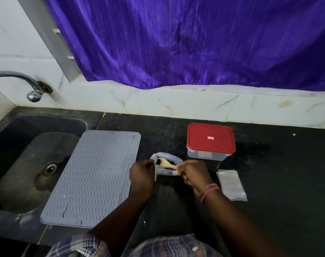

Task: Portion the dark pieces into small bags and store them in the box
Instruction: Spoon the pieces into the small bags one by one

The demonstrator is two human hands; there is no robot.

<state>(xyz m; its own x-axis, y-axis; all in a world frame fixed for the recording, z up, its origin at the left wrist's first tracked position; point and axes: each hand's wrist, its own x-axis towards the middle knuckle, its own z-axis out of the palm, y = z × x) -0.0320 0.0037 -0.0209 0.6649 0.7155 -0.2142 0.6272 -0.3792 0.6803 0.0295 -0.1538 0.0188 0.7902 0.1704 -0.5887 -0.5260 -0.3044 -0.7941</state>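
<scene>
A clear plastic bag (168, 158) with dark pieces (170, 161) inside stands open on the black counter. My left hand (141, 174) pinches the bag's left rim. My right hand (192, 173) grips the handle of a pale wooden spoon (166, 163); its bowl sits over the bag's mouth with a dark piece on it. The clear box with a red lid (210, 140) stands shut just behind and to the right of the bag. A flat stack of small clear bags (231, 184) lies to the right of my right wrist.
A grey ribbed mat (94, 178) lies left of my hands, overlapping the dark sink (26, 164). A metal tap (30, 89) juts from the tiled wall. A purple curtain (195, 43) hangs behind the black counter (287, 173).
</scene>
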